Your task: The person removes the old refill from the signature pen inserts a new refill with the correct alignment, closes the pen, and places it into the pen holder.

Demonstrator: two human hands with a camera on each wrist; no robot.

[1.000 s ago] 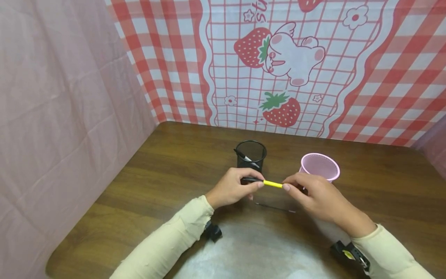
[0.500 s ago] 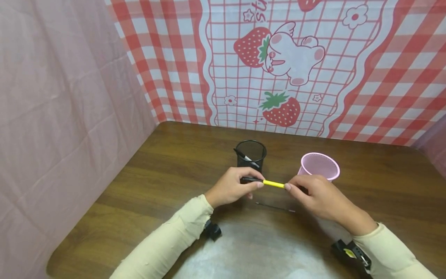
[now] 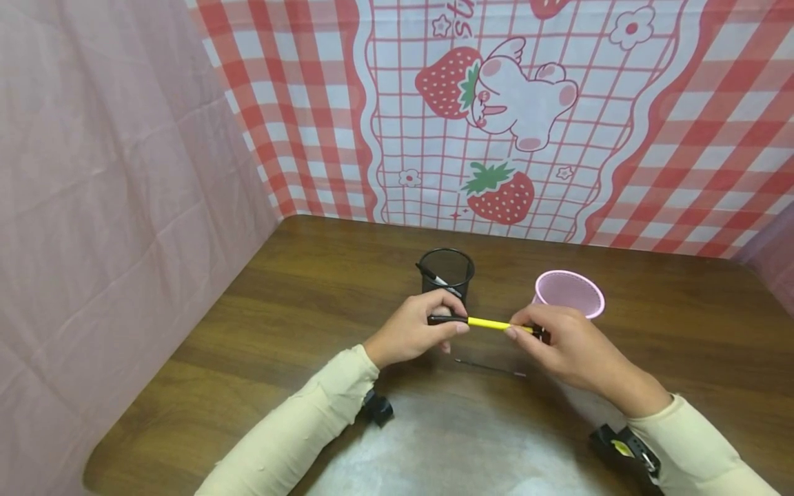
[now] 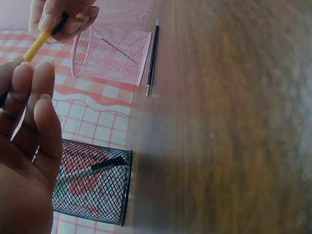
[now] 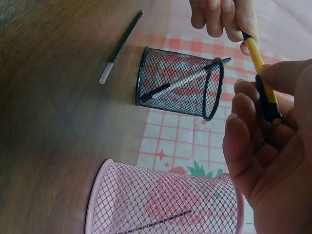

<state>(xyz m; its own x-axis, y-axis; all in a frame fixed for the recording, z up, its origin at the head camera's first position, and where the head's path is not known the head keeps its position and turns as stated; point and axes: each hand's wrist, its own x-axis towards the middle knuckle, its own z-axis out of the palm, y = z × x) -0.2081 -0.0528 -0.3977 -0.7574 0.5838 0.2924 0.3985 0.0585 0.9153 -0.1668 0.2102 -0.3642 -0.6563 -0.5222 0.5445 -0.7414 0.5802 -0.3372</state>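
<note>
A pen (image 3: 487, 323) with a yellow barrel and a black grip lies level between my two hands in the head view. My left hand (image 3: 417, 327) pinches its black grip section. My right hand (image 3: 567, 348) holds the yellow barrel near its other end between thumb and fingers; the black clip and end of the pen (image 5: 269, 100) show in the right wrist view. Below them, a thin black ink refill (image 3: 490, 368) with a pale end rests on the wooden table. Left fingers hide part of the grip and the tip.
Behind my left hand stands a black mesh pen holder (image 3: 448, 256) with a black-and-white pen (image 3: 429, 274) leaning in it. A pink mesh holder (image 3: 538, 282) is behind my right hand; a thin dark rod (image 5: 158, 222) shows through its mesh. A patterned cloth (image 3: 502, 124) hangs at the back.
The right fingers have shifted slightly right along the pen, so more of the yellow barrel and its black end show. The left hand has barely moved, and the refill stays in place.
</note>
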